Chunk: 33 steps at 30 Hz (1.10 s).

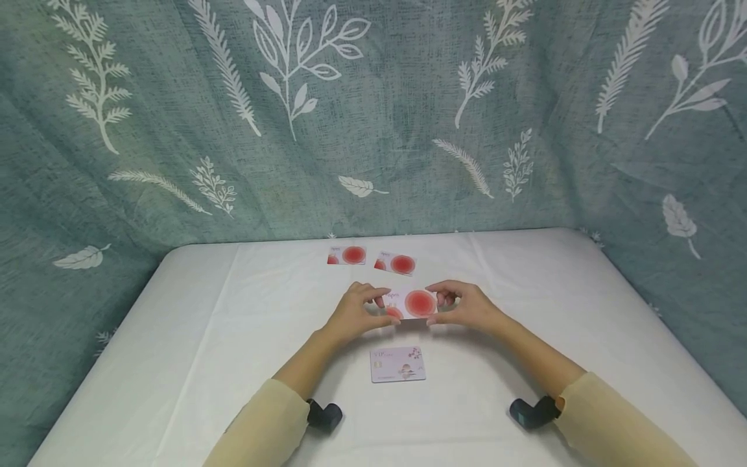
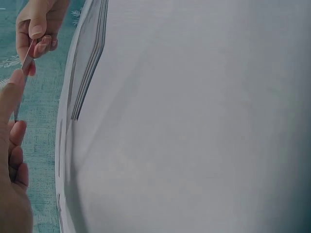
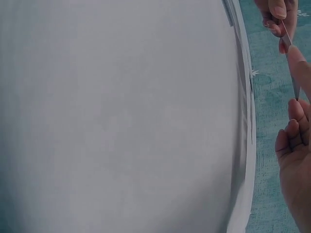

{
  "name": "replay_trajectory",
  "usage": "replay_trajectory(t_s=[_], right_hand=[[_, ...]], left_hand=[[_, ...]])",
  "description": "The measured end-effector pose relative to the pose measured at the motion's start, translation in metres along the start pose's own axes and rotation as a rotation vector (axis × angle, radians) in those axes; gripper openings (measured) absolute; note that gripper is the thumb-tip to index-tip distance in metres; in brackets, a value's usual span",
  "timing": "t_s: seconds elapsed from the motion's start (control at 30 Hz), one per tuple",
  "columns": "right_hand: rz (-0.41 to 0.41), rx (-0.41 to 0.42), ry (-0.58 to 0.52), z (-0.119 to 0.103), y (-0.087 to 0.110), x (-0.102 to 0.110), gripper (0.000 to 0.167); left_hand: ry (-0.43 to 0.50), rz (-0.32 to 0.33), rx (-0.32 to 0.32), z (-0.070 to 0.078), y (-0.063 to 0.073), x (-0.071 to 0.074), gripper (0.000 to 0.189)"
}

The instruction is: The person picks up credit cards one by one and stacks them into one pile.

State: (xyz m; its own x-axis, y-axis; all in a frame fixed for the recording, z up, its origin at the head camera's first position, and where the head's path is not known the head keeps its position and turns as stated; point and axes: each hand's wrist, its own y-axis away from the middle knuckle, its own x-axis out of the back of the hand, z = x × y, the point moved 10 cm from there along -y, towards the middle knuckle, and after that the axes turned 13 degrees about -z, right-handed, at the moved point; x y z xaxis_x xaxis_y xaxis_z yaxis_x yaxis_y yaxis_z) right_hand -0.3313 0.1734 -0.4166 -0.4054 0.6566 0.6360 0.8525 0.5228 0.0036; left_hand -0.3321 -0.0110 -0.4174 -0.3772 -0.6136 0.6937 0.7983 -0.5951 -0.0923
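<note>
Both hands hold one white card with red circles (image 1: 420,303) above the white table, its printed face toward the head camera. My left hand (image 1: 357,310) pinches the left end between thumb and fingers. At the opposite end, my right hand (image 1: 469,307) grips it the same way. Both wrist views show this card (image 2: 22,97) nearly edge-on. Nearer to me lies a pale pink card marked VIP (image 1: 398,373); in the left wrist view it is the top of a small stack (image 2: 90,68) of several cards.
Beyond the hands, two more red-circle cards lie on the table (image 1: 280,285), one at the left (image 1: 353,255) and one at the right (image 1: 403,264), slightly turned. A green leaf-patterned cloth (image 1: 385,155) hangs behind the table's far edge.
</note>
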Motion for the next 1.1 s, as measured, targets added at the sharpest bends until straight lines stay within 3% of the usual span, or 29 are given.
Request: replay_trajectory(t_s=[1.1], right_hand=[[0.081,0.232,0.133,-0.051,0.029,-0.022,0.051]], left_hand=[[-0.116,0.082,-0.106,0.029,0.054,0.013,0.052]])
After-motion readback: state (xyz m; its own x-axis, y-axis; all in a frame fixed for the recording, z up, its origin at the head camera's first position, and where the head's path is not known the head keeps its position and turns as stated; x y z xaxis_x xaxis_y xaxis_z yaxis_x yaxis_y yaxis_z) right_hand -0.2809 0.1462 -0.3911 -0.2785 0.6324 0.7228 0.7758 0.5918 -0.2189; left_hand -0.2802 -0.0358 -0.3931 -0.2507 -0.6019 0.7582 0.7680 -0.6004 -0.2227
